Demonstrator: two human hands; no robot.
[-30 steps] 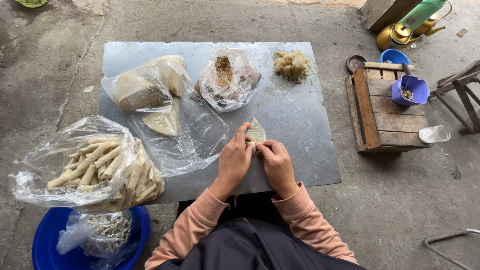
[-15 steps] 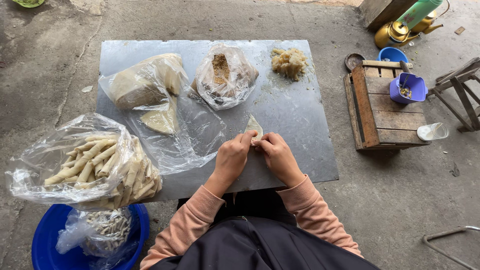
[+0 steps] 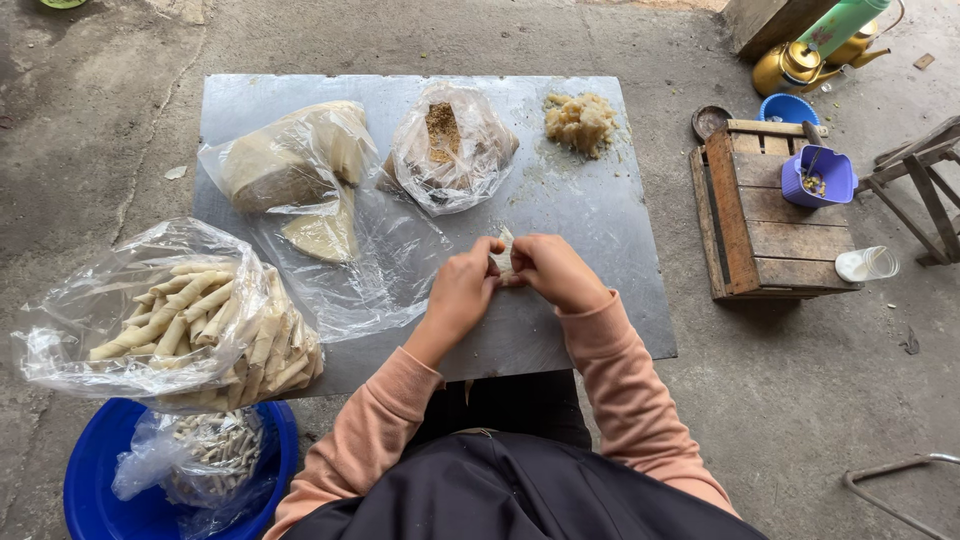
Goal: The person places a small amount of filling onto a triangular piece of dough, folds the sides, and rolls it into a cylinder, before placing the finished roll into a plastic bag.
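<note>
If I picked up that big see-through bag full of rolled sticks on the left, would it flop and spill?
Probably floppy: the clear plastic bag is thin and crinkled, sagging around the pale rolls. Its mouth looks open toward the metal board, so rolls might slide out if tipped. The heap is large, so it is likely fairly heavy, and the thin rolls could crack.

Metal sheet fills centre frame, on the ground. My left hand and right hand meet at its lower middle, a small wrapper pinched between them. Filling heap at upper right of sheet; open bag of filling left of it; bag of wrappers further left. Bag of finished rolls at lower left, overhanging a basin. Wooden crate right of sheet, cup on it.
</note>
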